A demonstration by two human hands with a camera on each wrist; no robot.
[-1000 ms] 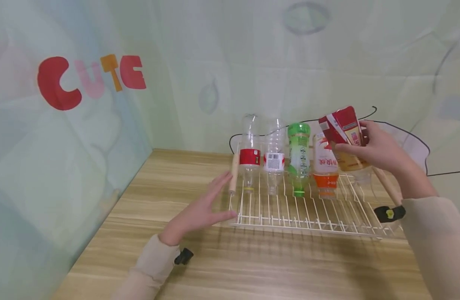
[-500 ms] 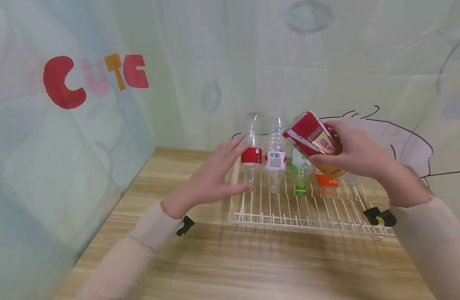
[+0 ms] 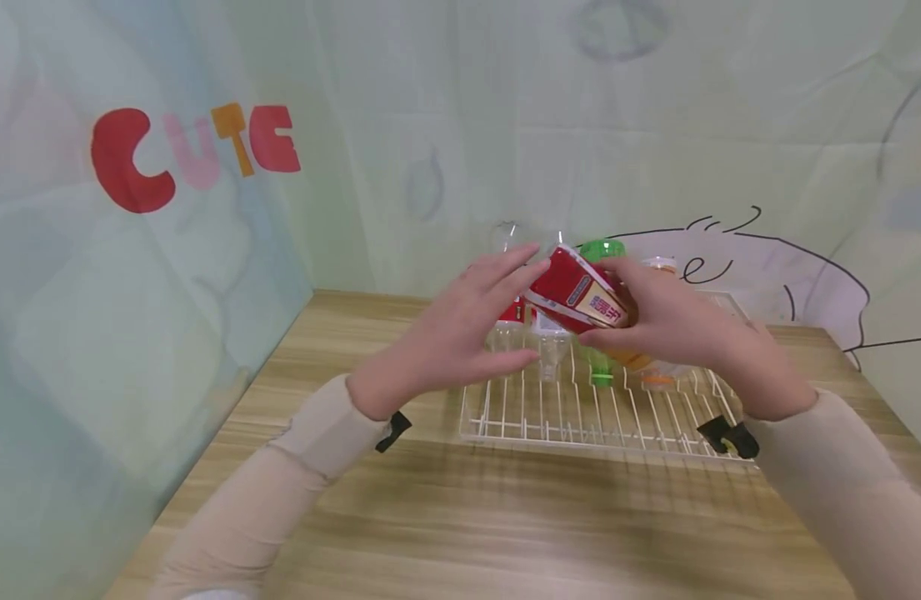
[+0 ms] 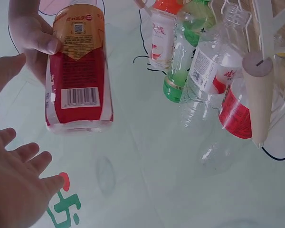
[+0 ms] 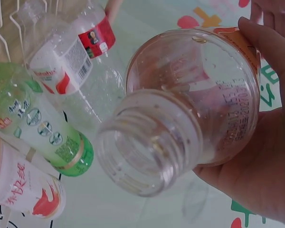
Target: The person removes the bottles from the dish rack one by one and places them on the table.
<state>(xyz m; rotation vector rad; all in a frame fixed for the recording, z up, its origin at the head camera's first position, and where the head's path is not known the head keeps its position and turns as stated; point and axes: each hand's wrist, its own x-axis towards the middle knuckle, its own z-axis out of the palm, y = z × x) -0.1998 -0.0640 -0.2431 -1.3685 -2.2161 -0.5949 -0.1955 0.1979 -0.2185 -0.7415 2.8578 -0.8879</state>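
Note:
My right hand (image 3: pixel 678 325) grips a plastic drink bottle (image 3: pixel 580 292) with a red and gold label, held tilted above the rack with its base toward my left hand. The bottle's capless mouth faces the camera in the right wrist view. My left hand (image 3: pixel 452 333), fingers spread and holding nothing, is close to the base; the left wrist view shows a gap between them. Behind both hands, several upside-down bottles stand in a row on a white wire rack (image 3: pixel 573 446). Among them are a green bottle (image 4: pixel 192 28), a clear red-labelled bottle (image 4: pixel 235 109) and an orange-and-white bottle (image 5: pixel 28 185).
A wooden handle (image 4: pixel 257 95) is fixed at the rack's left end. The rack stands on a wood-grain table (image 3: pixel 468 525). A printed cloth (image 3: pixel 400 125) with coloured letters hangs behind and to the left of the table.
My right hand has carried the red-and-gold-labelled bottle leftward from the rack's right side. My left hand has risen and moved right toward it, fingers still spread.

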